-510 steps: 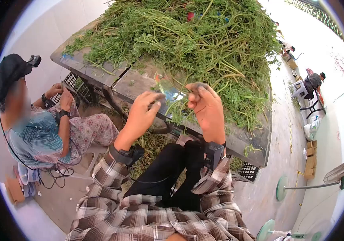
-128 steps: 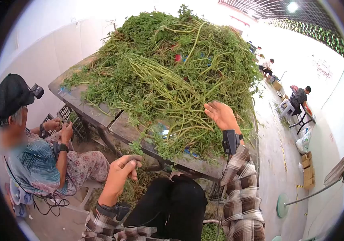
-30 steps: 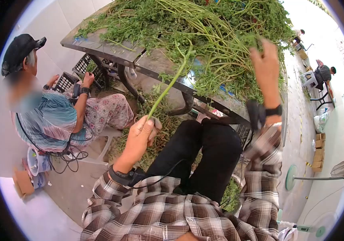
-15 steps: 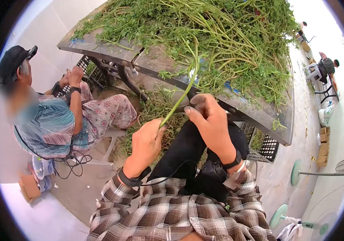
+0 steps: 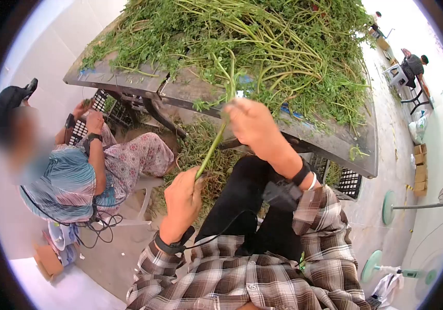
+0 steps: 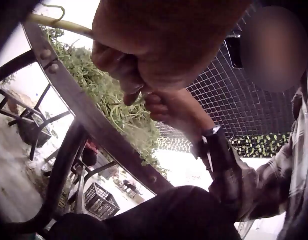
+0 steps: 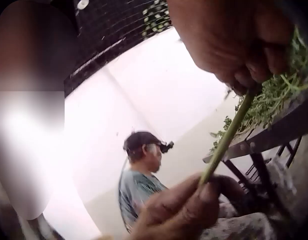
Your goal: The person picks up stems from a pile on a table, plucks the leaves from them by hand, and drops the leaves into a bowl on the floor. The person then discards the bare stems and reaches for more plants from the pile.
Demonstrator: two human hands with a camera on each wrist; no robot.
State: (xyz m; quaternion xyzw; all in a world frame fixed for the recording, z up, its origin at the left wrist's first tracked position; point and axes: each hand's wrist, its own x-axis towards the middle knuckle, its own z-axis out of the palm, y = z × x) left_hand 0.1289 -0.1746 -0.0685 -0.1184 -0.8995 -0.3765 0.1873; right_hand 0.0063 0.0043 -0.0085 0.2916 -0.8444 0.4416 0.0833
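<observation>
A long green stem (image 5: 211, 154) runs upward from the left hand (image 5: 182, 200), which pinches its lower end between thumb and fingers. Further up, the right hand (image 5: 256, 129) has its fingers curled round the same stem near the table's front edge. In the right wrist view the stem (image 7: 228, 137) stretches between the left hand (image 7: 179, 210) below and the right hand (image 7: 234, 40) above. The left wrist view shows the left hand (image 6: 154, 40) close up, with the right hand (image 6: 179, 110) beyond it. A heap of leafy stems (image 5: 278, 46) covers much of the table (image 5: 335, 150).
To the left sits a person in a black cap and patterned clothes (image 5: 77, 170), hands raised. Black crates (image 5: 349, 182) stand under the table, and plant litter (image 5: 201, 134) lies on the floor. Fans (image 5: 388, 206) and cardboard boxes (image 5: 420, 170) are at the right.
The right hand moved from the heap at the right to beside the stem, and now grips it higher up. The left hand kept its hold and shifted slightly down.
</observation>
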